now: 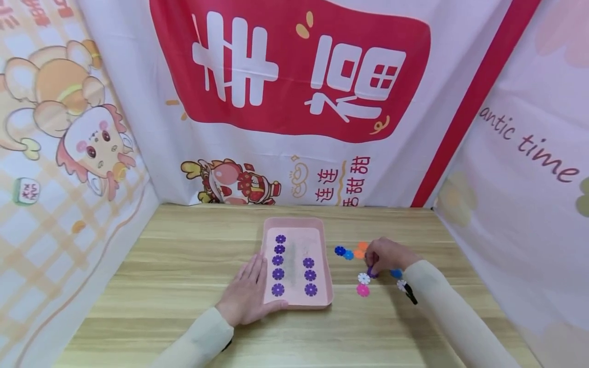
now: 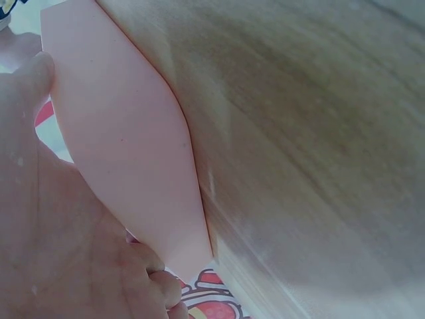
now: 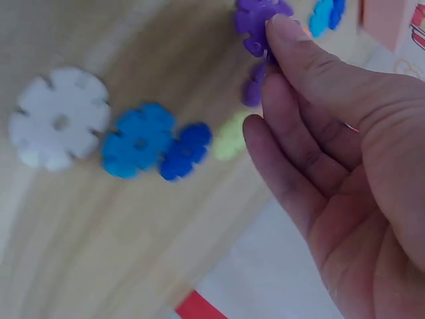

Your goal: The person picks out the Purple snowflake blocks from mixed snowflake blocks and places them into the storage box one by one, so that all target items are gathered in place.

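My right hand (image 1: 391,254) pinches a purple snowflake disc (image 3: 252,25) between thumb and fingers, over the table right of the tray. Below it in the right wrist view, a second purple disc (image 3: 252,90) shows partly behind the fingers. My left hand (image 1: 245,296) rests against the near left corner of a pink tray (image 1: 329,286), fingers along its left side and thumb along the front edge. Inside the tray, purple discs stand in two columns: a longer left column (image 1: 278,274) and a shorter right column (image 1: 310,275).
Right of the tray lie loose dark blue (image 1: 340,251), orange (image 1: 358,254), white (image 1: 364,278) and pink (image 1: 363,290) discs. Another white disc (image 3: 61,119), blue ones and a yellow-green disc (image 3: 230,137) lie beyond the right hand. Printed cloth walls (image 1: 294,174) enclose the wooden table.
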The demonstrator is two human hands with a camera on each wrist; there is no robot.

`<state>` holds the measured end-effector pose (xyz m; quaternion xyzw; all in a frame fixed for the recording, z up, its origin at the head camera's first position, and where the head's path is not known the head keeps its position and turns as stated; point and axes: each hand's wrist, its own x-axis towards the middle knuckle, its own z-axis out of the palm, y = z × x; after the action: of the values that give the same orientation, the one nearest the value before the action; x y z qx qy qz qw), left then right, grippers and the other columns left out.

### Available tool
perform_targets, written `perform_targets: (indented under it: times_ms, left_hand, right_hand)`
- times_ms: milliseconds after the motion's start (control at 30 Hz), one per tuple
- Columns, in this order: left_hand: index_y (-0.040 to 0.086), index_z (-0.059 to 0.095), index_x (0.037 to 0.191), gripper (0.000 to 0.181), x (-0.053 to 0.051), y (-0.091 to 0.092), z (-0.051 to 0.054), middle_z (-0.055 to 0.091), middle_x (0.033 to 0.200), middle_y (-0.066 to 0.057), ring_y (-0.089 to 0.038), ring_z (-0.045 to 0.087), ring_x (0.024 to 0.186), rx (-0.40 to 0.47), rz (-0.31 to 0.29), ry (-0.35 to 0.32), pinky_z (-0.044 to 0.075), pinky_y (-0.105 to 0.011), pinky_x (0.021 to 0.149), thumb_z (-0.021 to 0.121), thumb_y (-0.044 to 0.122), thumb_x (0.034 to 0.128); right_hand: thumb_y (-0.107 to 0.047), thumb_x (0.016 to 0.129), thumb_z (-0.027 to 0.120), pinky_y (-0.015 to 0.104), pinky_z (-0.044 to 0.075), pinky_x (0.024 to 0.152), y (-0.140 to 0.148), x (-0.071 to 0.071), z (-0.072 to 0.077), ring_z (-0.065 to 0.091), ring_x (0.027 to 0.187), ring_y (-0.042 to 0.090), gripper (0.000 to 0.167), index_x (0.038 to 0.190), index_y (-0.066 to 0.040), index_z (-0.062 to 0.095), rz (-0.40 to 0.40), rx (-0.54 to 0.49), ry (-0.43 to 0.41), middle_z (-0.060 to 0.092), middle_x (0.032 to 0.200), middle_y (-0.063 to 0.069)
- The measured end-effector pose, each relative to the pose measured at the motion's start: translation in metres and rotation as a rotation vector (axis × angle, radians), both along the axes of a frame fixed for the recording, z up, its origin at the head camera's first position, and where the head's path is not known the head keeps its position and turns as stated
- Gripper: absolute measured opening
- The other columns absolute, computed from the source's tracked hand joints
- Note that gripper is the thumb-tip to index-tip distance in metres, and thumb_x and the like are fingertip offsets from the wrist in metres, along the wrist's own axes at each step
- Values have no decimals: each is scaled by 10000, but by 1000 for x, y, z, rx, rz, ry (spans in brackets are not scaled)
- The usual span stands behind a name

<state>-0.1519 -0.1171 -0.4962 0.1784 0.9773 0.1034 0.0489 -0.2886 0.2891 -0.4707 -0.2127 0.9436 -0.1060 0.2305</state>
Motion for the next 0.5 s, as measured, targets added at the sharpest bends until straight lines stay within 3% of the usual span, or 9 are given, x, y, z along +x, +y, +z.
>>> perform_targets:
  times_ms: [300,500]
  left_hand:
    - [-29,184,1641,1189,-2,2,3,126,1738,-249,-416,157,1631,-24,6,-2,211,-547,1337,488,846,895]
    - [-24,177,1644,1199,-1,2,4,114,1741,-242,-409,145,1635,-24,11,-14,203,-542,1341,477,859,889]
  right_hand:
    - [-69,912,784,284,595,760,-10,-21,41,637,778,105,51,934,-107,759,75,17,65,738,877,-19]
    - [-91,958,738,304,602,790,-34,-28,64,639,790,115,51,940,-131,764,115,19,98,748,896,-4]
